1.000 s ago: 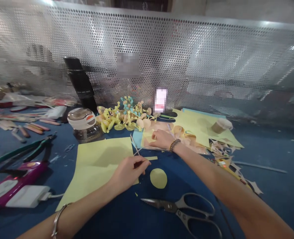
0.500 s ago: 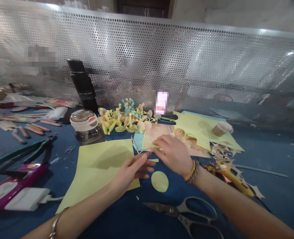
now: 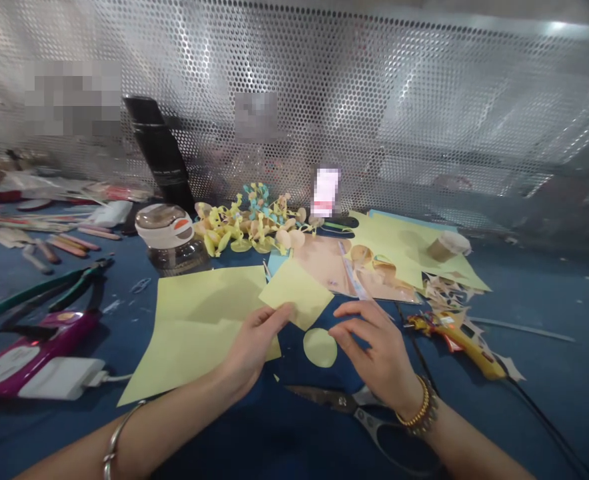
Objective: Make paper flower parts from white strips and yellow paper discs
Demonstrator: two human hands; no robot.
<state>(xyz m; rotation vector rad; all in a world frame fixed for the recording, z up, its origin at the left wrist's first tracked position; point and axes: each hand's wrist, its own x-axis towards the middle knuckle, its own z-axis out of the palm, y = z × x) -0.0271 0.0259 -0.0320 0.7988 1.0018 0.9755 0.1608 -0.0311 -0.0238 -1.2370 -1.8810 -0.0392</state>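
Note:
My left hand (image 3: 262, 337) pinches a small square of pale yellow sheet (image 3: 297, 293) between thumb and fingers, in front of the peach sheet. Just right of it, my right hand (image 3: 374, 343) hovers with its fingers curved and apart, holding nothing I can see. By its fingertips a yellow disc (image 3: 320, 349) lies on the blue table. Below the disc rest metal scissors (image 3: 342, 400), with their handles partly hidden by my right hand and wrist. A larger yellow sheet (image 3: 194, 327) lies flat, partly under my left hand.
Yellow and blue craft flowers (image 3: 254, 223) stand behind, beside a jar (image 3: 169, 240) and a black bottle (image 3: 162, 153). At right lie a yellow corded tool (image 3: 469, 347), cut scraps and a cup (image 3: 448, 247). Pliers (image 3: 69, 287) and a purple power strip (image 3: 49, 343) are at left.
A small yellow square is now held up in my left hand. My right hand has drawn back toward me and to the right, away from the peach sheet. The camera view has tilted down slightly.

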